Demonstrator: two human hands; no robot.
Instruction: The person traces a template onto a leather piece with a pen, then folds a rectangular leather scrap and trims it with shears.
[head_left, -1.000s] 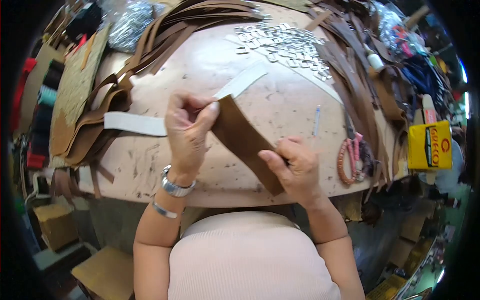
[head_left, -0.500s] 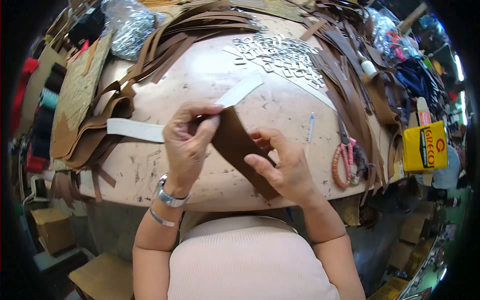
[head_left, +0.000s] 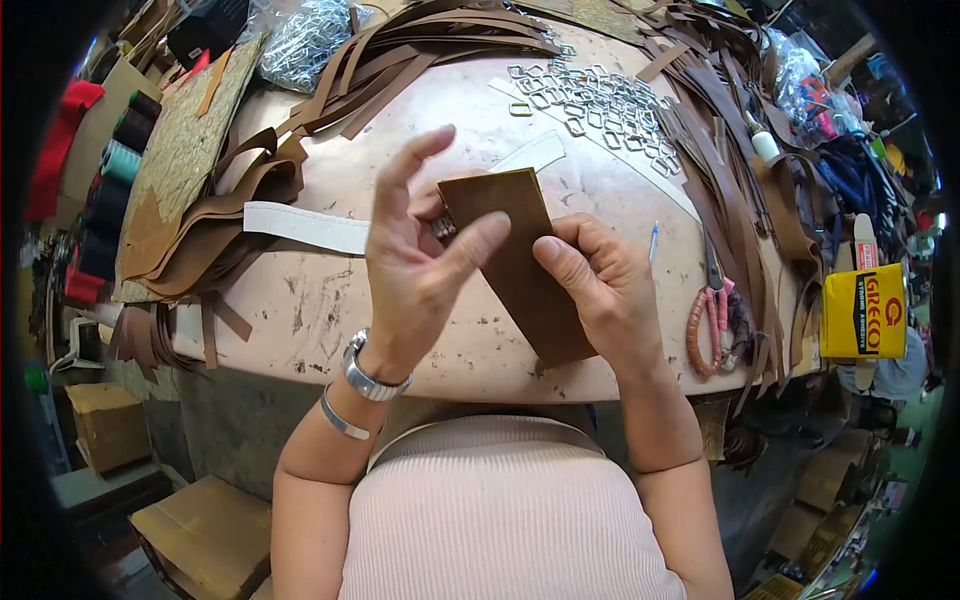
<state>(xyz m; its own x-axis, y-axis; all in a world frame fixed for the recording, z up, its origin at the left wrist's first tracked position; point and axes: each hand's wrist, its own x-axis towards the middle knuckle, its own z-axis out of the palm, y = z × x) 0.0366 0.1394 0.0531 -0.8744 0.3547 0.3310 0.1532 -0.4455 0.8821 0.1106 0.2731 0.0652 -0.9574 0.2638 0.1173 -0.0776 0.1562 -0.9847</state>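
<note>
A wide strip of brown leather [head_left: 530,270] hangs tilted above the table, its top end between my hands. My right hand [head_left: 605,290] grips its right edge, thumb on the front and fingers curled behind. My left hand [head_left: 425,235] is at the strip's upper left, fingers apart, index finger raised and thumb across the front edge; some of its fingers are partly hidden. A white stitched strip [head_left: 305,225] lies on the table left of my left hand. Another white length [head_left: 535,153] shows behind the leather; whether they join is hidden.
Metal buckle frames [head_left: 600,105] are scattered at the back of the table [head_left: 330,310]. Brown straps [head_left: 715,170] lie along the right, with scissors [head_left: 712,320], a pen [head_left: 654,243] and a yellow adhesive can [head_left: 865,312]. Folded leather [head_left: 215,235] is piled at left.
My left hand has let go of the leather's top end and spread its fingers. My right hand has closed on the strip's edge, and its broad face has turned toward me.
</note>
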